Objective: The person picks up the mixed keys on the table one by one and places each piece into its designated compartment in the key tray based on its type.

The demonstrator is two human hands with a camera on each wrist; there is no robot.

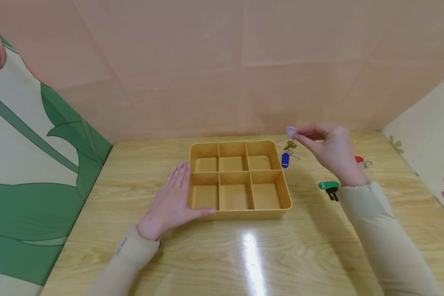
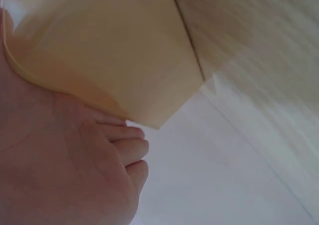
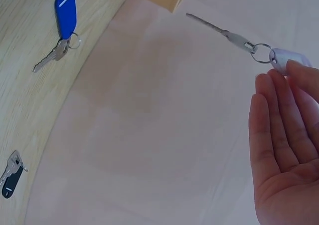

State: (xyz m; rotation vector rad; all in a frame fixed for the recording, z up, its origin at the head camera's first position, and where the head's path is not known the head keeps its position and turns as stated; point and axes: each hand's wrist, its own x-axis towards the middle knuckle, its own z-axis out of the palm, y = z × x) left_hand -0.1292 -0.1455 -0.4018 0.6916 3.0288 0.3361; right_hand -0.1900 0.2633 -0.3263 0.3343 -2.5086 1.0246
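Note:
A tan organizer box (image 1: 240, 213) with several compartments stands on the table. My left hand (image 1: 172, 201) lies against its left side, fingers straight and the thumb over the front rim; the left wrist view shows the palm along the box wall. Above the table, right of the box, my right hand (image 1: 327, 148) pinches a pale lilac key tag (image 1: 290, 131) between thumb and fingertips. A key (image 3: 241, 41) hangs from the tag by a metal ring (image 3: 261, 53). Below it, a blue key tag (image 1: 285, 160) with its own key lies beside the box's right wall.
A green key tag (image 1: 328, 185) with a dark key lies near the right wrist, partly hidden by the sleeve. Farther right is a red tag (image 1: 359, 159) with a ring. The right wrist view shows a black tag (image 3: 12, 184) with a key. A pinkish backdrop (image 1: 214, 102) rises behind the table.

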